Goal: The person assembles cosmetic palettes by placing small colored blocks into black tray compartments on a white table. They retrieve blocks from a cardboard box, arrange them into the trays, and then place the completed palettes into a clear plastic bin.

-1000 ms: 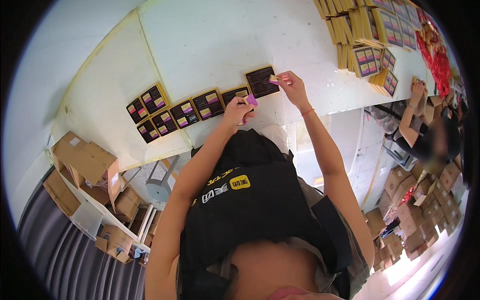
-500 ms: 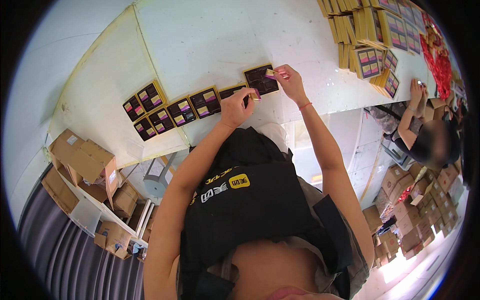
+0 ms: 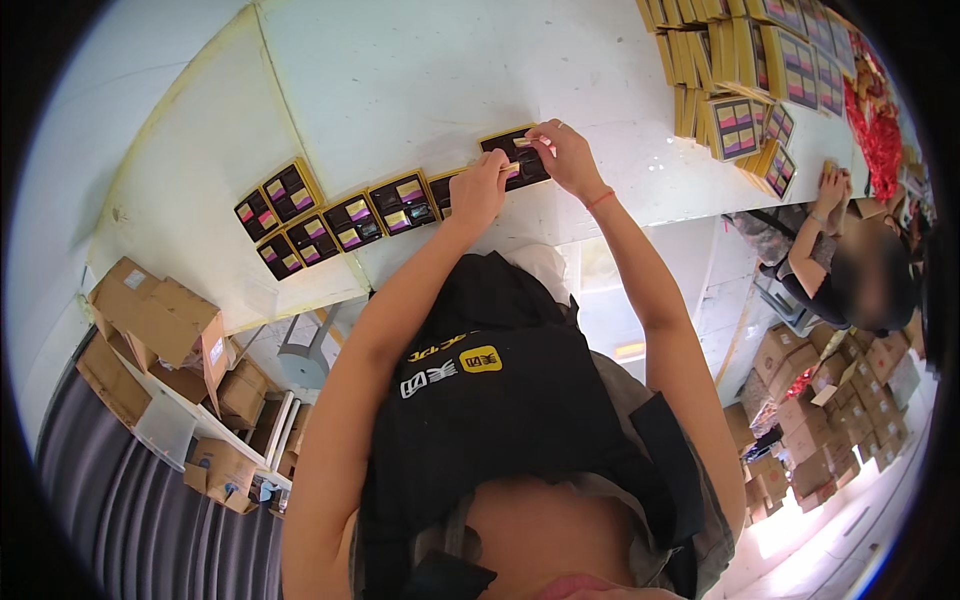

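Note:
Small gold-and-purple packets are pinched in both my hands over a dark compartmented box (image 3: 493, 143) with a gold rim. My left hand (image 3: 480, 188) is closed on one packet (image 3: 511, 170) at the box's near edge. My right hand (image 3: 566, 158) grips another packet (image 3: 523, 142) above its far side. Left of it, a second box (image 3: 439, 184) is partly hidden by my left hand. Further left runs a row of similar boxes, among them one (image 3: 402, 200) and another (image 3: 354, 222) with packets in some compartments.
Stacks of gold-edged boxes (image 3: 738, 60) fill the white table's far right, beside a red heap (image 3: 874, 145). A co-worker (image 3: 850, 260) sits at the right, hands at the table edge. Cardboard cartons stand at the lower left (image 3: 160, 310) and lower right (image 3: 820, 430).
My left hand has moved up and right, bringing its packet over the rightmost box. My right hand has shifted left and lowered its packet toward the compartments.

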`<state>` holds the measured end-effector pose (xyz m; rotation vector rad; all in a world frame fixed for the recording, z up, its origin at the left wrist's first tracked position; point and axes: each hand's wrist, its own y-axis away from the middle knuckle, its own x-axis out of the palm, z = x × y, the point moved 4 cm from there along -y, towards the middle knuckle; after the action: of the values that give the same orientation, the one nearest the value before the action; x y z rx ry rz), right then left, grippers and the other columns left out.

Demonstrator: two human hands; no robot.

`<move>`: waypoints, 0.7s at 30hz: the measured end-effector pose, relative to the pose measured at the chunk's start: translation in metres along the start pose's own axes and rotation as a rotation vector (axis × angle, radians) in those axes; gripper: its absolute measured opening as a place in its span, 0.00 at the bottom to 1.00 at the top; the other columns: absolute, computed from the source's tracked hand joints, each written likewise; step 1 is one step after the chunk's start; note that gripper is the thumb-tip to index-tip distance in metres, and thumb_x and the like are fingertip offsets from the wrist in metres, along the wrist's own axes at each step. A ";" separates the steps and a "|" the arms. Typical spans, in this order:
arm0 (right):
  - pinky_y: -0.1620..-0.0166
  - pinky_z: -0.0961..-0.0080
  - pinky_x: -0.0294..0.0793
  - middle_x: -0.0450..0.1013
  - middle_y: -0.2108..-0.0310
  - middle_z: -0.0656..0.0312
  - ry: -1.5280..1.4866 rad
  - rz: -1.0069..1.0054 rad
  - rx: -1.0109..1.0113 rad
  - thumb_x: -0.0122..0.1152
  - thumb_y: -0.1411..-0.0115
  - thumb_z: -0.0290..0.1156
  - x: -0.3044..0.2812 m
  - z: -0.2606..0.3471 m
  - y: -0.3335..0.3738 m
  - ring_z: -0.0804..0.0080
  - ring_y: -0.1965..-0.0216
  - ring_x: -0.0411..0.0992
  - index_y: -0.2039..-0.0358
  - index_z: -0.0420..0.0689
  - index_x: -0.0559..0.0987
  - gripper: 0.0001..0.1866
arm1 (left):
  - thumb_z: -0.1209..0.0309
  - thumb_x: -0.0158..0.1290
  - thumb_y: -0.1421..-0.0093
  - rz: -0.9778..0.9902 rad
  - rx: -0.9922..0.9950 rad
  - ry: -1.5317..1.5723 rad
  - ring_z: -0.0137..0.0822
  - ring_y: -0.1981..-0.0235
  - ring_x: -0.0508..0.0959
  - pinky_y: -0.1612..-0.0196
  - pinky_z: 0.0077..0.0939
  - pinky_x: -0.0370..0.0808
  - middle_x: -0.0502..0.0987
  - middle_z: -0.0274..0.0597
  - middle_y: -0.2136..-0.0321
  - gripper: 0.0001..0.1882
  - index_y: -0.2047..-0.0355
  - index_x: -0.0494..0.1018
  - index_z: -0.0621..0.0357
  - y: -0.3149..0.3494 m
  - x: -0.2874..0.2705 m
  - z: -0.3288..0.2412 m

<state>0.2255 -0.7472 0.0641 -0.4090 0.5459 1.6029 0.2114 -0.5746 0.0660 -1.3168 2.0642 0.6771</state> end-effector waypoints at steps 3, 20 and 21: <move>0.62 0.70 0.75 0.73 0.69 0.60 0.162 0.073 -0.078 0.59 0.46 0.22 -0.003 0.008 -0.003 0.62 0.66 0.73 0.68 0.45 0.78 0.05 | 0.69 0.57 0.46 -0.003 0.032 -0.030 0.42 0.76 0.77 0.77 0.35 0.71 0.74 0.35 0.71 0.09 0.69 0.66 0.51 0.004 0.002 0.001; 0.51 0.59 0.72 0.71 0.49 0.55 0.626 0.196 -0.496 0.57 0.54 0.20 0.016 0.001 0.032 0.52 0.55 0.71 0.45 0.48 0.73 0.31 | 0.66 0.50 0.42 0.138 -0.017 -0.240 0.44 0.78 0.79 0.79 0.42 0.74 0.75 0.43 0.75 0.08 0.65 0.66 0.54 0.039 0.038 0.023; 0.48 0.59 0.71 0.70 0.47 0.52 0.670 0.214 -0.466 0.57 0.51 0.21 0.018 0.000 0.035 0.51 0.52 0.71 0.44 0.49 0.72 0.30 | 0.66 0.48 0.42 0.137 -0.019 -0.074 0.49 0.78 0.79 0.78 0.45 0.74 0.75 0.44 0.78 0.08 0.65 0.66 0.54 0.038 0.021 0.011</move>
<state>0.1889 -0.7341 0.0579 -1.3021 0.7291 1.7868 0.1713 -0.5655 0.0473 -1.1506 2.1067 0.7947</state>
